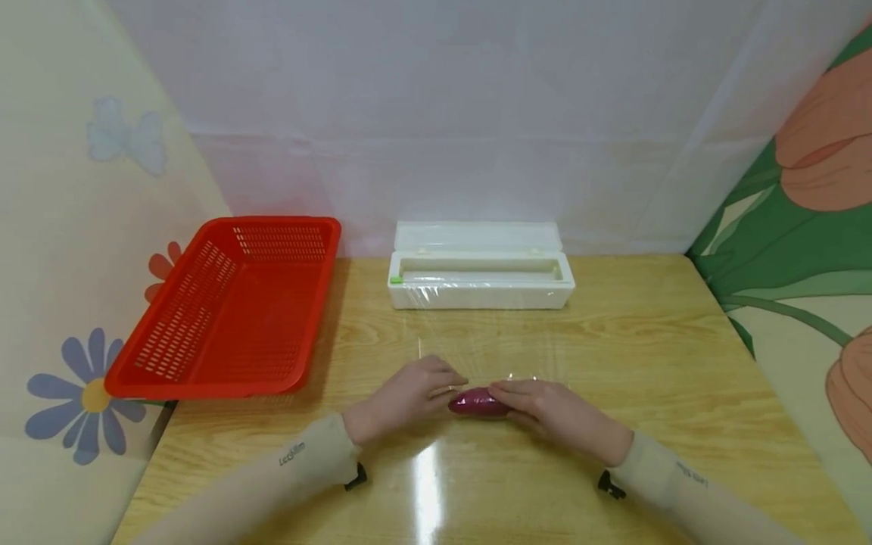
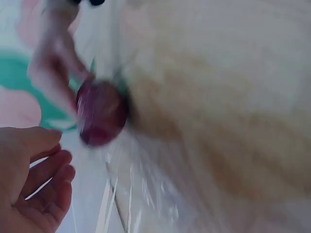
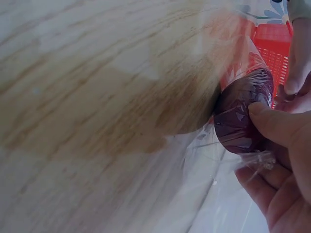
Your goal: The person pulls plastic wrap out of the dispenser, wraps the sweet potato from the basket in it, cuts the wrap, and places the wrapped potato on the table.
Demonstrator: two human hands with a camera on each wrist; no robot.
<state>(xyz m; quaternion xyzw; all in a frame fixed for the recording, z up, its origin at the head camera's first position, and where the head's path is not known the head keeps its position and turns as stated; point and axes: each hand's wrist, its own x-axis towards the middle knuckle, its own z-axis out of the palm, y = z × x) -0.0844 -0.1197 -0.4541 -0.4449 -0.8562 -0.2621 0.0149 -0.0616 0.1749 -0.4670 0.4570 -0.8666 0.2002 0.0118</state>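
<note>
"Head view: begin with the biggest."

"Wood-grained table, with a red basket at its left."

"Next down?"

"White box at the back, with raised lid and clear film drawn from it toward the hands."

"And the fingers?"

"On the left hand, loosely bent, just beside one end of the purple item; on the right hand, gripping the other end."

"Smallest?"

"That purple item, oblong, film-covered, between both hands, in front of the box."
</note>
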